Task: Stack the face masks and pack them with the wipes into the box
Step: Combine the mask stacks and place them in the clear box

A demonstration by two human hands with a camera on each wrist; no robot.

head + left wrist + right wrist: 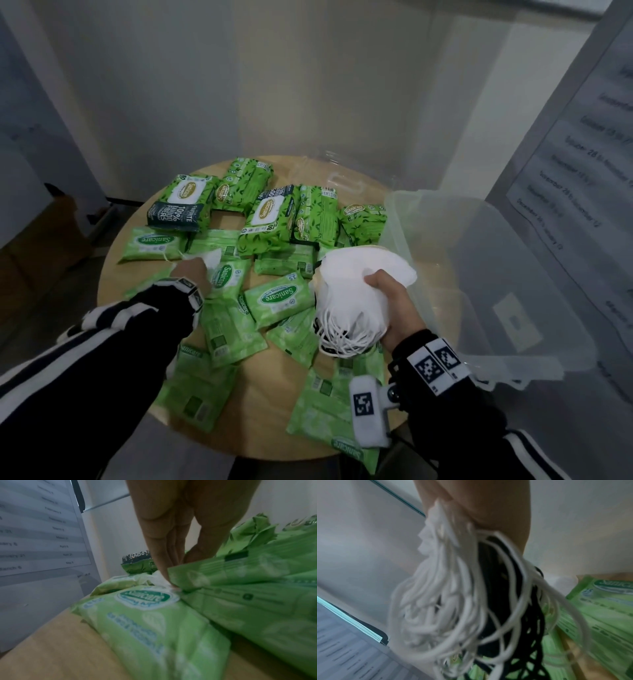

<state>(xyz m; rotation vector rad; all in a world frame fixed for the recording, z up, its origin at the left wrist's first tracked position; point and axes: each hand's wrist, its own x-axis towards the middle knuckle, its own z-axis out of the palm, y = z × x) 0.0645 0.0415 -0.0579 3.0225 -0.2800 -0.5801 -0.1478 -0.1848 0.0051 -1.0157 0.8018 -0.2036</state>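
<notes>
My right hand [378, 286] grips a stack of white face masks [356, 281] above the table's right side, their ear loops hanging down. In the right wrist view the white loops [447, 601] dangle below my right hand [481, 503], with some black loops [515, 601] among them. My left hand [191, 270] reaches down among the green wipes packs [274, 298] and pinches a single white mask [214, 257] lying between them. In the left wrist view my left hand [176, 563] has its fingertips [171, 584] on that mask [159, 579], partly hidden by a pack [240, 574].
A clear plastic box [486, 260] stands open at the table's right edge, against a wall with a printed sheet [582, 164]. Several large and small wipes packs [181, 202] cover the round wooden table [267, 394]. A transparent lid [346, 174] lies at the back.
</notes>
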